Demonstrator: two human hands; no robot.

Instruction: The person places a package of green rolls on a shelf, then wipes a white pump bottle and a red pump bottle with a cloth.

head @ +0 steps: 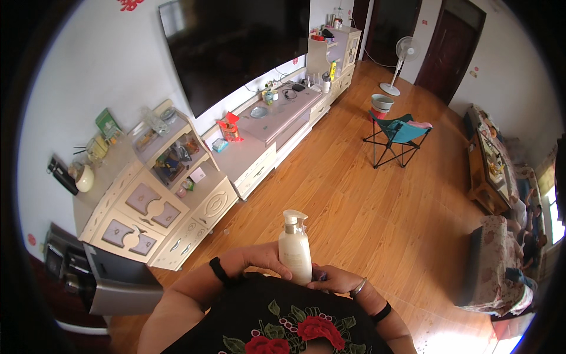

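A cream pump bottle point(295, 254) stands upright close in front of my body, its pump head at the top. My left hand point(267, 260) grips it from the left, with the thumb across its lower front. Beside the bottle's lower right side is my right hand point(340, 279), its fingers curled around a small dark purple item point(319, 275). What that item is, I cannot tell. Whether my right hand also touches the bottle is unclear.
A long cream TV cabinet point(254, 166) runs along the left wall below a large television point(239, 48). Ahead on the wood floor point(327, 186) are a teal folding chair point(400, 130), stacked buckets point(381, 104) and a pedestal fan point(400, 62). People sit by the floral sofa point(493, 261) at right.
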